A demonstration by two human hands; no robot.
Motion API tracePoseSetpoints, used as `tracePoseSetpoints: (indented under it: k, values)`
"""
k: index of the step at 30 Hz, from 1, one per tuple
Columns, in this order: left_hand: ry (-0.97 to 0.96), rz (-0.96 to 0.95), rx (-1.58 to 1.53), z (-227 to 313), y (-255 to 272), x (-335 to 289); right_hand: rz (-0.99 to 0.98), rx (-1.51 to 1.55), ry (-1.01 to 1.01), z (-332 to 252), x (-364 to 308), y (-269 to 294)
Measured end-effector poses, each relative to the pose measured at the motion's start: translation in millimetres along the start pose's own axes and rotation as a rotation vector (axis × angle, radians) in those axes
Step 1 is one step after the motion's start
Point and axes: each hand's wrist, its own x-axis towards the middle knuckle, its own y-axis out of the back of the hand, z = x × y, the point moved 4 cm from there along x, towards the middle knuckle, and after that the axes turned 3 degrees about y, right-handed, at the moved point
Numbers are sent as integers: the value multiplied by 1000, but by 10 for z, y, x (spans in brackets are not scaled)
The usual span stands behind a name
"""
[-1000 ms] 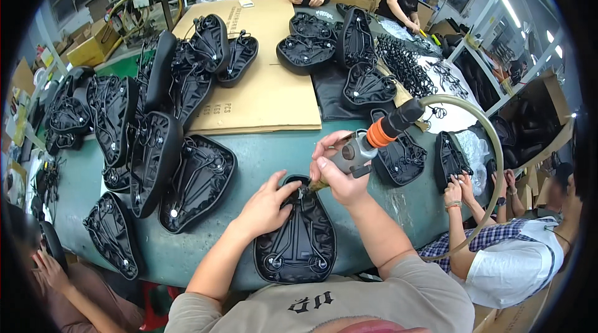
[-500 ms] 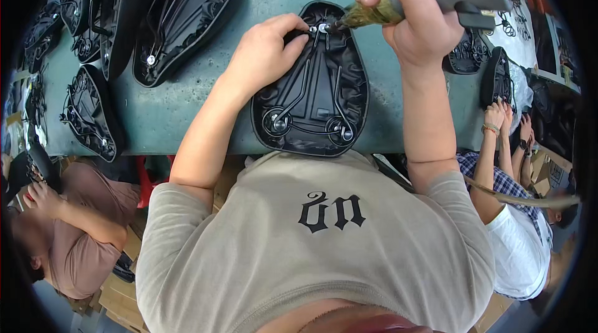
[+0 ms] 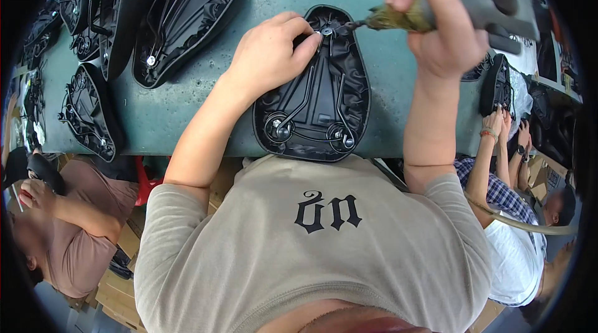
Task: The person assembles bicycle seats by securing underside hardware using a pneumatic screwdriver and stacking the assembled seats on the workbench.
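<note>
A black bicycle saddle [image 3: 322, 109] lies upside down on the bench against my shirt, its wire rails and coil springs showing. A small silver fastener [image 3: 326, 32] sits at its narrow far end. My left hand [image 3: 274, 53] reaches to that end, thumb and forefinger pinched close beside the fastener; whatever is between them is too small to make out. In my right hand [image 3: 445, 28] is a grey pistol-shaped power driver [image 3: 492, 9], its nose wrapped in worn tape. The driver's bit points left, over the saddle's far right rim and apart from the fastener.
More upturned saddles [image 3: 187, 22] are stacked at the far left, and a smaller one [image 3: 93, 112] lies nearer. On the right a co-worker's hands [image 3: 496, 122] touch another saddle [image 3: 496, 87]. A second person [image 3: 81, 208] sits at left. A hose [image 3: 529, 226] runs past my right arm.
My right hand has drawn the driver to the right, taking its bit off the fastener. The saddle has shifted slightly toward me, and my left fingers stay at its far end.
</note>
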Motion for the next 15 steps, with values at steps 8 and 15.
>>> tracePoseSetpoints:
  k: [8,15]
  values:
    - [-204,49,156,73,-38,232,21,-37,75,-202,-152,759]
    - [-218,131,208,160,-68,178,174,-713,-671,263,-727,1417]
